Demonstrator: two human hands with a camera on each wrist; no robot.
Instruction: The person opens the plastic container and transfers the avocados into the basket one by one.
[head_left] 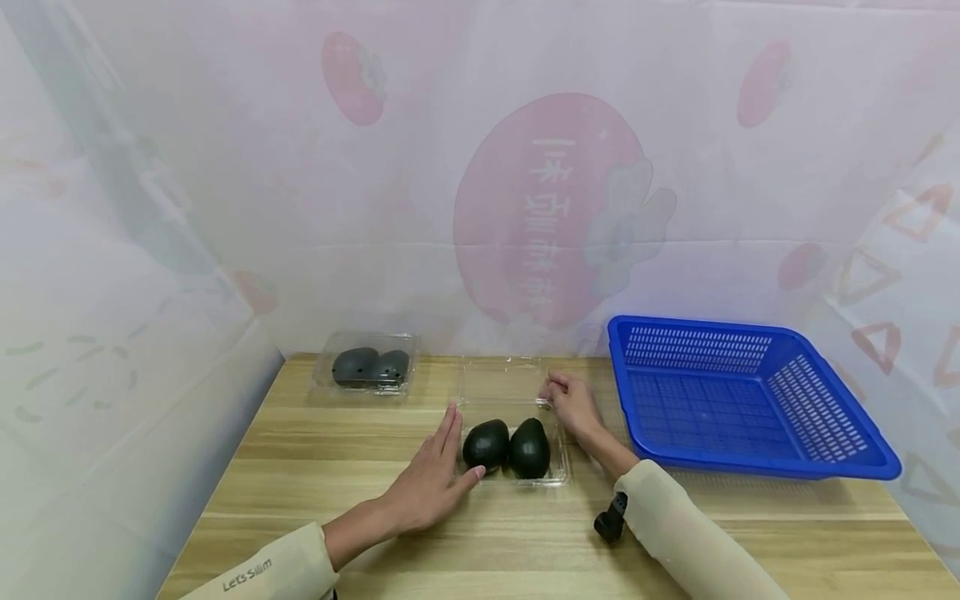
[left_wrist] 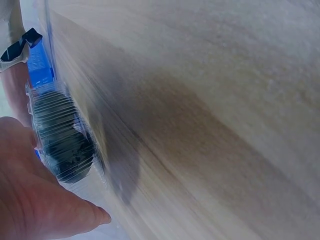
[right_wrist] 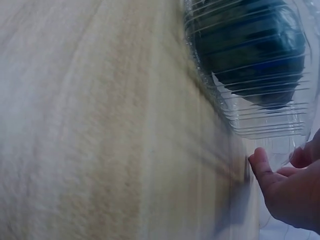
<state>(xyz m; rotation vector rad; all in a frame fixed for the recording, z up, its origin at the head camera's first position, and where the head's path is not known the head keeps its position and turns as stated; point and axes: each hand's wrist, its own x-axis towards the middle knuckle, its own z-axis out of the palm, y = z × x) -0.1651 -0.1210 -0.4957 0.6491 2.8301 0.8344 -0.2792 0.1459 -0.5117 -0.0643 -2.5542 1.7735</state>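
Clear clamshell box (head_left: 557, 481), lower centre of the frame, lid laid back, two dark avocados (head_left: 529, 450) inside; probably light, thin-walled, easily dented, best held by its rim. Left hand (head_left: 426, 492): fingers straight, against the box's left side. Right hand (head_left: 576, 410): curled fingers, apparently pinching the lid's right edge.

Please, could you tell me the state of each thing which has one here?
Near clear box, open
Lid, folded back
Near avocados, unpeeled, side by side in the near box
Far clear box, closed, two avocados inside
Blue basket, upright, open-topped
Left hand, fingers extended beside near box
Right hand, fingers curled at lid's edge
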